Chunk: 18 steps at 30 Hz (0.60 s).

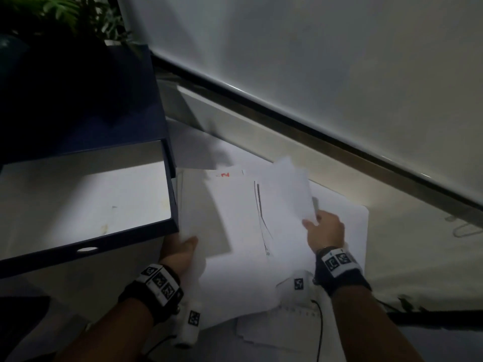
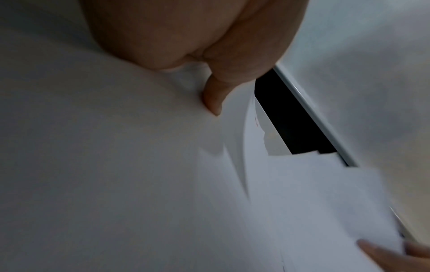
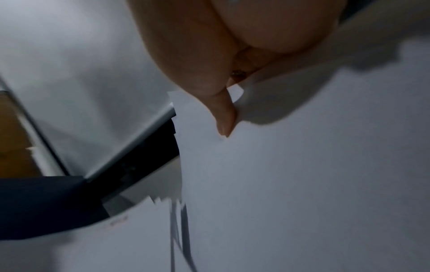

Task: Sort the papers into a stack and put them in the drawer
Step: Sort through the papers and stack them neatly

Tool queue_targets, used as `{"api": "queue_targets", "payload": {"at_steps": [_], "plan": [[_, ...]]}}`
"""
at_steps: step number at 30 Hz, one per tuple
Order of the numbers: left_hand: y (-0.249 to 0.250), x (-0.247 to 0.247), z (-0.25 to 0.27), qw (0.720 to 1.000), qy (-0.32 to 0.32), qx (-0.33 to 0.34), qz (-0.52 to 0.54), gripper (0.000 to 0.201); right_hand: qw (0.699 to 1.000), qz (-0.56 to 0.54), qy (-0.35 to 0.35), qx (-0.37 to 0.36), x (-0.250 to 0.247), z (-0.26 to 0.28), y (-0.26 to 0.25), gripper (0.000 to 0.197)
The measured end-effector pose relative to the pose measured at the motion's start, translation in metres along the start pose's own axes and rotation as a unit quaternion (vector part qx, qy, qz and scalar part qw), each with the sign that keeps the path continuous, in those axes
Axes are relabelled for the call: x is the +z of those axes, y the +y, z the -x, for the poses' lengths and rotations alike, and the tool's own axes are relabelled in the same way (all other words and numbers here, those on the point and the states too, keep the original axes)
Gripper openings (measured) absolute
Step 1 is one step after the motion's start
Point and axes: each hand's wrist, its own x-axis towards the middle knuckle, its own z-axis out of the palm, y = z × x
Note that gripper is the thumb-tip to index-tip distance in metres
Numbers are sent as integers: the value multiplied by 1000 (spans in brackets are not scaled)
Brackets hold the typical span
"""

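Both hands (image 1: 183, 250) (image 1: 325, 226) pinch papers (image 1: 235, 212), long axis seemingly pointing away beside drawer (image 1: 86, 205).

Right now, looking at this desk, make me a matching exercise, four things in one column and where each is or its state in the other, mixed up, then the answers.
1. drawer
2. left hand
3. right hand
4. plant

A. pinches a raised sheet
B. top left corner
C. pulled open, pale inside
D. grips the stack's near left edge

Pairs: 1-C, 2-D, 3-A, 4-B
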Motion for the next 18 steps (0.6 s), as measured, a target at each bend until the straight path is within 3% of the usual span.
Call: {"api": "queue_targets", "payload": {"at_steps": [6, 9, 13, 18], "plan": [[4, 11, -2, 1000, -18, -5, -14, 41, 972, 14, 170, -163, -79, 5, -51, 16], [6, 16, -1, 999, -41, -16, -23, 40, 960, -3, 195, -203, -108, 8, -73, 19], [1, 21, -1, 998, -62, -17, -29, 39, 970, -58, 153, -179, -114, 7, -76, 21], [-2, 21, -2, 998, -51, -33, -23, 38, 989, -134, 10, -63, -54, 7, -40, 25]]}}
